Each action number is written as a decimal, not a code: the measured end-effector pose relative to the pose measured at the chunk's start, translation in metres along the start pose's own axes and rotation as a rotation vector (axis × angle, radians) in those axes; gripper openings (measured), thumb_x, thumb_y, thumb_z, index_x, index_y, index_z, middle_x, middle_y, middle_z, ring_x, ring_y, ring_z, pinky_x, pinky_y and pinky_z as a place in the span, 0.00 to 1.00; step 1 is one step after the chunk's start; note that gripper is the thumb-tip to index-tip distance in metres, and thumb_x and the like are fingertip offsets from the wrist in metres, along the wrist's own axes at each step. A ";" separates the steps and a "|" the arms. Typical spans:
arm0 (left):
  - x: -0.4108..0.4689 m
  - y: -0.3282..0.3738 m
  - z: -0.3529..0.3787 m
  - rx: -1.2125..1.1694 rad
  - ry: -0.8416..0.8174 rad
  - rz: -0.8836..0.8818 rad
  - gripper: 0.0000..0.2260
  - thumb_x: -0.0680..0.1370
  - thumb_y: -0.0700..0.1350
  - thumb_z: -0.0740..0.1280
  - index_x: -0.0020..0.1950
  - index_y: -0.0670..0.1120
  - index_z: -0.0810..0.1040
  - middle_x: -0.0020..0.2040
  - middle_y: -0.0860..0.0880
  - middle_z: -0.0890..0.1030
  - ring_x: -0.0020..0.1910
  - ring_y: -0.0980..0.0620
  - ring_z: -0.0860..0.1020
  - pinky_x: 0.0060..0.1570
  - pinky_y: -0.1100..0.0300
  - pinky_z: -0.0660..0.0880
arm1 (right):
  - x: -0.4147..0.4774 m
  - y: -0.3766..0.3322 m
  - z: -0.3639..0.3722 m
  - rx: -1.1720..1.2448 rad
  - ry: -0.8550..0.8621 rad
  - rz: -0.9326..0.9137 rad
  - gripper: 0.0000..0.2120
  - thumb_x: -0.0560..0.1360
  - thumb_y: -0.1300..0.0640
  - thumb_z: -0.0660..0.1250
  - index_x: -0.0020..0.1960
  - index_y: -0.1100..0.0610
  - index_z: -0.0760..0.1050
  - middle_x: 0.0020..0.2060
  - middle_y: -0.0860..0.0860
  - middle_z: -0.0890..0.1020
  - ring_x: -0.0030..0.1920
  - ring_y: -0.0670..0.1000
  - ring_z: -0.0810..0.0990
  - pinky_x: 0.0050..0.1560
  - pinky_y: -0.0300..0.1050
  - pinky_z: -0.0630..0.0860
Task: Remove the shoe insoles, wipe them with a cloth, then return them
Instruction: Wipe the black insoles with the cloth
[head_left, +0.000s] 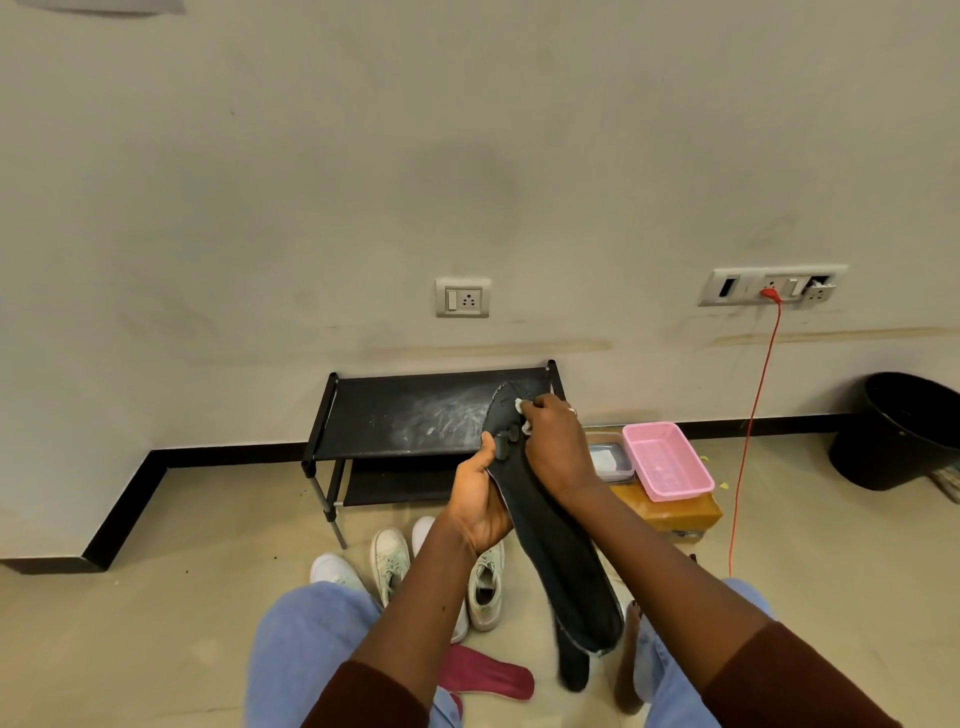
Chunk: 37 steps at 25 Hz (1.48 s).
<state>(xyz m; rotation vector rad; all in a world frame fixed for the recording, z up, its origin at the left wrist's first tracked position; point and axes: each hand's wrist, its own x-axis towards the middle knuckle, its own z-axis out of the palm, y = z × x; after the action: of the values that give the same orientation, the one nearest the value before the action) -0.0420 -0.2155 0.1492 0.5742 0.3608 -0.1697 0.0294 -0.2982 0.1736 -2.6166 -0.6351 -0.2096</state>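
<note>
You are doing the wiping step. Your left hand (478, 499) is gripping the dark insole (561, 545) by its side, holding it up in front of the rack (395, 400). Your right hand (556, 447) is pinching the cloth (519, 405) and pressing it near the toe end. Next, I think, you are needing to wipe down to the heel, holding tight.

Both forearms reach forward; left hand (480, 499) grips, right hand (553, 441) pinches.
</note>
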 end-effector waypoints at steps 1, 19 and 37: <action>0.000 0.000 -0.003 -0.008 -0.002 -0.001 0.24 0.81 0.57 0.51 0.60 0.41 0.77 0.52 0.39 0.82 0.48 0.43 0.83 0.50 0.50 0.79 | -0.001 0.001 0.000 0.014 -0.029 -0.013 0.16 0.77 0.66 0.59 0.63 0.61 0.73 0.55 0.58 0.76 0.55 0.57 0.75 0.52 0.45 0.71; -0.001 -0.003 0.009 -0.002 0.016 0.095 0.31 0.78 0.65 0.47 0.60 0.44 0.77 0.50 0.42 0.84 0.47 0.46 0.83 0.45 0.54 0.81 | -0.006 -0.013 -0.009 0.257 -0.072 0.191 0.19 0.77 0.67 0.59 0.67 0.61 0.68 0.60 0.57 0.72 0.58 0.54 0.73 0.55 0.38 0.68; 0.005 0.007 -0.012 -0.013 0.231 0.084 0.26 0.82 0.57 0.46 0.46 0.40 0.75 0.32 0.43 0.83 0.30 0.48 0.82 0.29 0.61 0.79 | -0.054 -0.016 -0.007 0.326 -0.300 -0.193 0.13 0.75 0.66 0.63 0.57 0.57 0.79 0.52 0.52 0.79 0.51 0.47 0.76 0.65 0.52 0.69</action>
<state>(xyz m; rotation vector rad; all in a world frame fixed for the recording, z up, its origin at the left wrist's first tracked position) -0.0390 -0.2031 0.1420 0.5966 0.5604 -0.0194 -0.0259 -0.3107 0.1729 -2.2878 -0.9392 0.2174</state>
